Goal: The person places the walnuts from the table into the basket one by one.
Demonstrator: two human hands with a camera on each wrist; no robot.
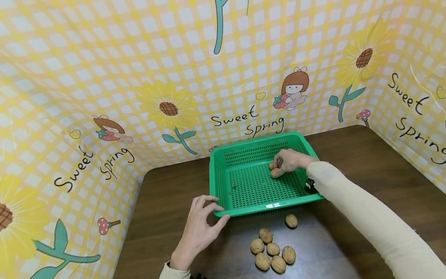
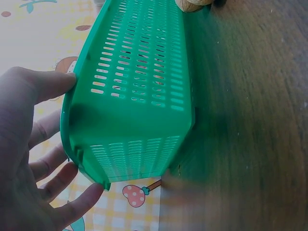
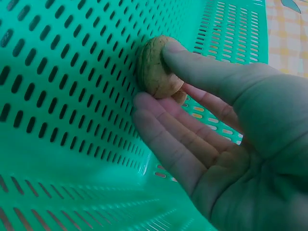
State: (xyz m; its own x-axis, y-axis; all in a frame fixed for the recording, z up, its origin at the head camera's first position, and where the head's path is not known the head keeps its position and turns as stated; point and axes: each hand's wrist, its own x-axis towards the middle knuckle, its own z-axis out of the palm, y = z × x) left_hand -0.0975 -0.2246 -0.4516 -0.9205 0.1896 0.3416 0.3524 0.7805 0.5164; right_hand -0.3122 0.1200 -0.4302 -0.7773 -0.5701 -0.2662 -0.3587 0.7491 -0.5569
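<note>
A green plastic basket (image 1: 265, 209) with slotted walls stands on the dark wooden table. My left hand (image 1: 200, 228) holds its near left corner. In the left wrist view the thumb lies on one side of the rim and the fingers spread round the other. Inside the basket, toward its right side, my right hand (image 1: 290, 161) holds a brown walnut (image 3: 156, 67) between thumb and fingers, low by the slotted floor. A second walnut (image 3: 180, 97) shows partly behind it, mostly hidden by the fingers; whether it is held too I cannot tell.
Several loose walnuts (image 1: 273, 248) lie on the table (image 1: 167, 182) in front of the basket, one of them apart and closer to it. A yellow checked cloth (image 1: 195, 69) with printed flowers hangs behind the basket and along both sides.
</note>
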